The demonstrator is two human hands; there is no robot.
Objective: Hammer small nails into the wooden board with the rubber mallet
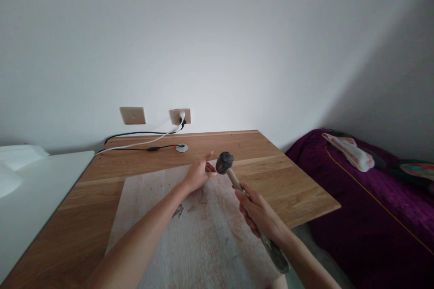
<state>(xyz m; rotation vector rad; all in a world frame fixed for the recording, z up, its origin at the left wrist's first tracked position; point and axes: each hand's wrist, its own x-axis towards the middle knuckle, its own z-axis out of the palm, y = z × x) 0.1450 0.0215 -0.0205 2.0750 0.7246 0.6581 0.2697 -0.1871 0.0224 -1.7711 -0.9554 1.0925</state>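
Note:
My right hand is wrapped round the pale handle of a mallet with a dark, rounded head. The head is raised just right of my left hand, apart from its fingers. Over the far part of a whitish wooden board, my left thumb and fingers are pinched together, with one finger sticking up. What they pinch is too small to make out. Several loose nails lie on the board below that hand, and more nails lie in a small heap nearer me. Small dark dots run along the board's far left.
The board rests on a brown wooden table against a white wall. Cables run along the back left to a wall socket. A white surface stands at left; a purple-covered bed with cloths is at right.

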